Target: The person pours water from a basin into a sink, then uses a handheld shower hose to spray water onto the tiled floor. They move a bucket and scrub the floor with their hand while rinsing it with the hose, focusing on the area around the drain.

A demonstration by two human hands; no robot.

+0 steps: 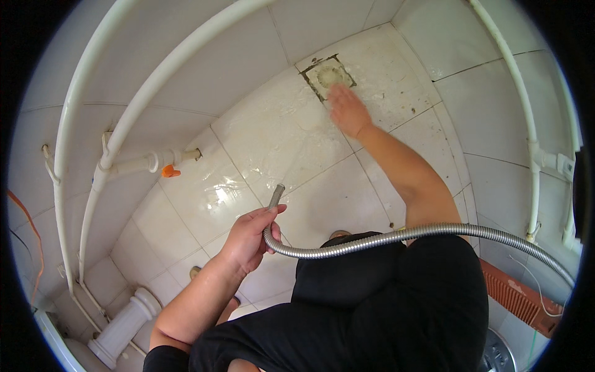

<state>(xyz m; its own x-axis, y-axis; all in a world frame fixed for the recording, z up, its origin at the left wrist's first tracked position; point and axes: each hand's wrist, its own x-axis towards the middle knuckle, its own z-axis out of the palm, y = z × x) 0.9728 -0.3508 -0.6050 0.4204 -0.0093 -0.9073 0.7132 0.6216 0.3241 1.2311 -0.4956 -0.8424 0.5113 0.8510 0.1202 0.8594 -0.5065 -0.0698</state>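
Observation:
My left hand (248, 237) is closed around a ribbed metal hose (378, 240) near its end. The hose's open end points away from me, over the wet tiles, and a stream of water appears to run from it toward the far floor. From the hand, the hose curves across in front of my body and over to the right. My right hand (348, 110) reaches far forward, low over the tiles, with its fingers stretched out and slightly blurred. Its fingertips are at the near edge of a square floor drain (328, 73) with dark, dirty seams. Whether they touch it I cannot tell.
White pipes (149, 93) run along the left wall, with an orange valve handle (171, 171) low down. A thin pipe (527, 124) climbs the right wall. At lower left stands a white pedestal (127, 325); a reddish-brown ribbed plastic object (517, 294) lies at lower right.

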